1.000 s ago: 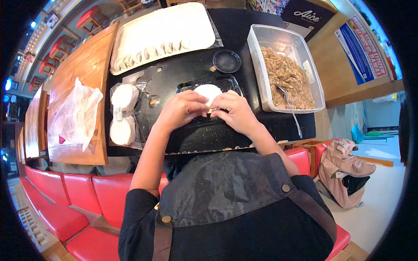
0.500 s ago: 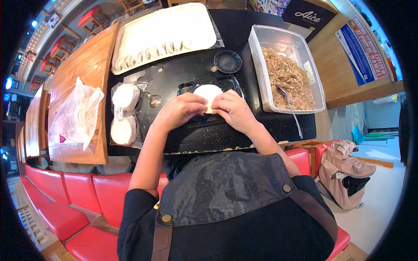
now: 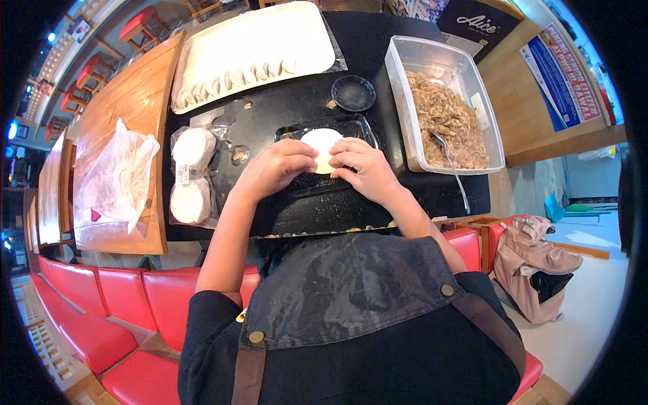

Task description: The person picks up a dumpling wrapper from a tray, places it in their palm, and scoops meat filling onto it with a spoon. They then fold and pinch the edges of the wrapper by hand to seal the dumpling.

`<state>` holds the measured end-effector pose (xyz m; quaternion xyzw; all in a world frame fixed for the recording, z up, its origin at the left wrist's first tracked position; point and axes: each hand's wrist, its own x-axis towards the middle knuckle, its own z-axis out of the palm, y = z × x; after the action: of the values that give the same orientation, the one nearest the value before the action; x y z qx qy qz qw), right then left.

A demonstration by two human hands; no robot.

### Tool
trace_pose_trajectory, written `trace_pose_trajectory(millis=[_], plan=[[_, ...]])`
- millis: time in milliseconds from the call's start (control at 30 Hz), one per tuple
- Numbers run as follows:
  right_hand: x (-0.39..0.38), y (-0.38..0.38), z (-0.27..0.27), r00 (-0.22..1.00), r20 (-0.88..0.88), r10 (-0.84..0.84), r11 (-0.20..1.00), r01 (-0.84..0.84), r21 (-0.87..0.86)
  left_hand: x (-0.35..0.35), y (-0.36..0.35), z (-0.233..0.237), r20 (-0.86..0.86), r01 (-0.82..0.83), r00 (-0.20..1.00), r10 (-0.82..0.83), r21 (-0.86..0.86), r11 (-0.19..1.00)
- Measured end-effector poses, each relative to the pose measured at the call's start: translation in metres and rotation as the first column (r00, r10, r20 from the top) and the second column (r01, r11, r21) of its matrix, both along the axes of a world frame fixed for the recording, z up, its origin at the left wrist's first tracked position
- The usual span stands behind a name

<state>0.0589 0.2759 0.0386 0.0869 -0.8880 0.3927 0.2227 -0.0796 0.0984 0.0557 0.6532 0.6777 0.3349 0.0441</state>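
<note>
A round white dumpling wrapper [image 3: 322, 143] lies between my hands over a small black tray [image 3: 316, 183]. My left hand [image 3: 280, 166] is closed, its bent fingertips gripping the wrapper's left edge. On the opposite edge, my right hand [image 3: 364, 167] has its fingers curled over the wrapper, thumb below them. The wrapper's lower part shows yellowish between the fingertips. Just beyond the tray sits a small black dish [image 3: 353, 93].
Folded dumplings [image 3: 236, 79] line the near edge of a cream tray [image 3: 260, 37]. Packs of round wrappers [image 3: 192, 201] lie left. A plastic tub [image 3: 399, 101] of minced filling [image 3: 442, 118] holds a spoon [image 3: 453, 169] at right. A plastic bag [image 3: 118, 179] rests on the wooden table [image 3: 138, 88].
My right fingers and thumb have parted slightly at the wrapper's edge, and more of its lower part shows between my hands. The hands stay in about the same place.
</note>
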Motion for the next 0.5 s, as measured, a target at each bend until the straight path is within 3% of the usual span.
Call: trace_pose_trajectory(millis=[167,500], plan=[[0.002,-0.004,0.001,1.0,-0.001,0.0,0.999,0.0,-0.035,0.003,-0.001,0.003,0.029,-0.007,1.0,0.007,0.001,1.0],[0.002,-0.011,-0.003,0.999,-0.037,-0.035,0.998,0.036,0.052,0.0,-0.003,0.0,0.051,-0.036,0.998,0.036,-0.002,0.999]])
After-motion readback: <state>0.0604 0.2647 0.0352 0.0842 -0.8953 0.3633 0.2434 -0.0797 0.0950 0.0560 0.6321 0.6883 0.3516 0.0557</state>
